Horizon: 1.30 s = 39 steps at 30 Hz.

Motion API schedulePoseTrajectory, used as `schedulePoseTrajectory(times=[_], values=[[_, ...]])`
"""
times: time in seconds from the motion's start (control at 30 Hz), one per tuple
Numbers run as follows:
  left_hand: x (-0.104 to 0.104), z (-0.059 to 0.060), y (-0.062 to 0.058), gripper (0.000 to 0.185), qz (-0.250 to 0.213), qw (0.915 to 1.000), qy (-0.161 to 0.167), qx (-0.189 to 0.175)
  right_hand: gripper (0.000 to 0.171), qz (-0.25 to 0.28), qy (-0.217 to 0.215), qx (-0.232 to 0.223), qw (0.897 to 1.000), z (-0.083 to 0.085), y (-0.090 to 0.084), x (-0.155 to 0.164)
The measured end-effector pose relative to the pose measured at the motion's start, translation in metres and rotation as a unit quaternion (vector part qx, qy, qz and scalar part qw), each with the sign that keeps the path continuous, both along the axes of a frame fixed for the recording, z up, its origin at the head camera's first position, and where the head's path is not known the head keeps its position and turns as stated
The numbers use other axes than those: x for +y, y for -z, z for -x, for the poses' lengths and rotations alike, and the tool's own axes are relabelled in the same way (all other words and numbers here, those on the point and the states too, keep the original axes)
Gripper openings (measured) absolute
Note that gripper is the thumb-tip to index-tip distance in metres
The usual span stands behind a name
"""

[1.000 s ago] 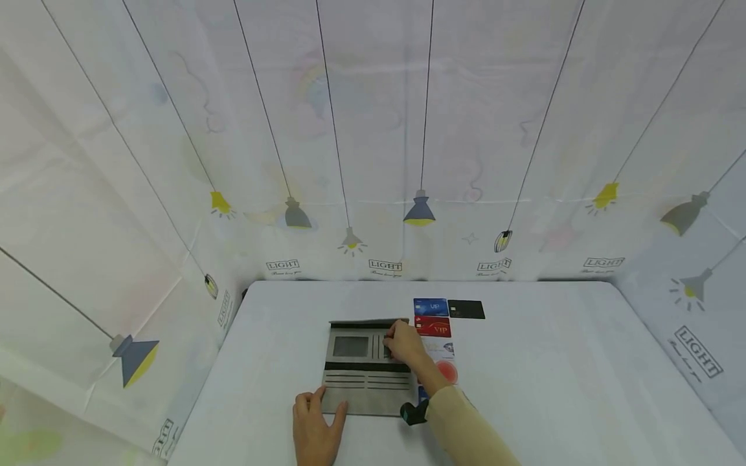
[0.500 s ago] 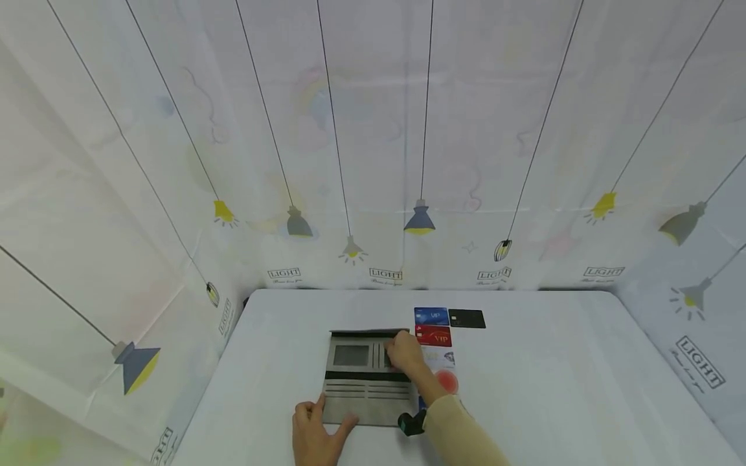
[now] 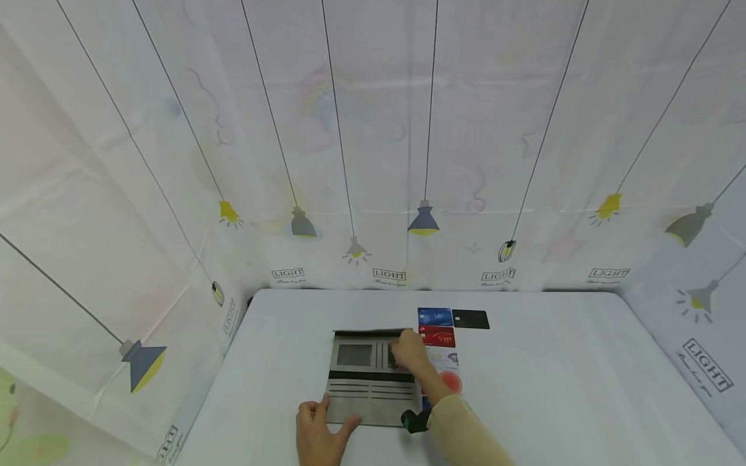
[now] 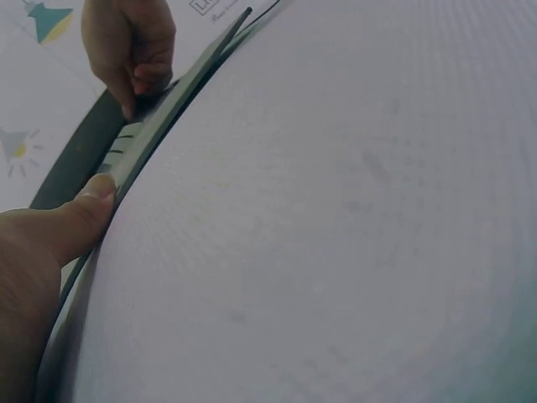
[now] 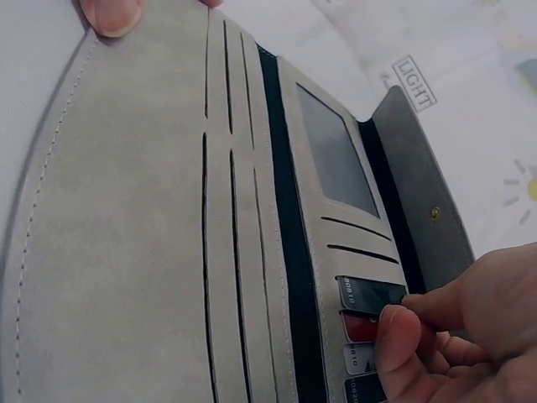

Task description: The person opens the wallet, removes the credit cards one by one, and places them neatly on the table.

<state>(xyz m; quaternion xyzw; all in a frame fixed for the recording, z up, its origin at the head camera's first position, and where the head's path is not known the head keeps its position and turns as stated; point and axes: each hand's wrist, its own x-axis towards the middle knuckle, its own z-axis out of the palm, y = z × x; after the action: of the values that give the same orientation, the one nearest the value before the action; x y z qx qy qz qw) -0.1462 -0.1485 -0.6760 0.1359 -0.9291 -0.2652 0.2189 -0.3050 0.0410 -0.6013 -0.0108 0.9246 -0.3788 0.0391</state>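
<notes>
An open grey wallet [image 3: 373, 411] lies on the white table, its card slots and clear window facing up. My left hand [image 3: 320, 435] holds its near left corner, the thumb [image 4: 96, 189] on the near edge and the fingers along the left side. At the wallet's upper right, my right hand [image 3: 410, 353] pinches the edge of a dark card [image 5: 369, 294] that sits in a slot. Beside it in the right wrist view, a red card [image 5: 359, 325], a white card [image 5: 359, 358] and another dark card [image 5: 362, 389] show in neighbouring slots, partly hidden by my fingers.
Right of the wallet lie a blue VIP card [image 3: 435, 316], a black card [image 3: 471, 319], a red VIP card [image 3: 438, 336], a white card [image 3: 445, 356] and a card with a red circle [image 3: 450, 380]. My right forearm partly covers another blue card [image 3: 427, 402].
The head view has shifted slightly. My right hand stays at the same slots, its fingers a little lower over the dark card. My left thumb has slid slightly toward the wallet's near edge.
</notes>
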Motion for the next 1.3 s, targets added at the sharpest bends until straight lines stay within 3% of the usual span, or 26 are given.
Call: schedulePoseTrajectory(times=[0.2, 0.37, 0.9, 1.1, 1.3], values=[[0.000, 0.000, -0.002, 0.091, -0.011, 0.9999, 0.002, -0.003, 0.023, -0.002, 0.002, 0.003, 1.000, 0.001, -0.002, 0.002], [0.000, -0.001, -0.004, 0.091, -0.015, 0.9998, 0.003, -0.014, 0.019, -0.012, 0.011, -0.022, 1.000, 0.000, -0.003, 0.005], [0.000, 0.000, -0.003, 0.088, -0.008, 0.9999, 0.002, 0.013, 0.018, 0.060, 0.047, -0.073, 0.994, -0.005, -0.006, 0.010], [0.001, -0.001, -0.004, 0.088, -0.018, 0.9998, 0.003, 0.003, 0.015, 0.053, 0.062, -0.043, 0.996, -0.007, -0.003, 0.009], [0.000, -0.001, -0.006, 0.091, -0.028, 0.9994, 0.001, -0.022, 0.034, 0.056, 0.072, -0.041, 0.995, -0.010, -0.003, 0.011]])
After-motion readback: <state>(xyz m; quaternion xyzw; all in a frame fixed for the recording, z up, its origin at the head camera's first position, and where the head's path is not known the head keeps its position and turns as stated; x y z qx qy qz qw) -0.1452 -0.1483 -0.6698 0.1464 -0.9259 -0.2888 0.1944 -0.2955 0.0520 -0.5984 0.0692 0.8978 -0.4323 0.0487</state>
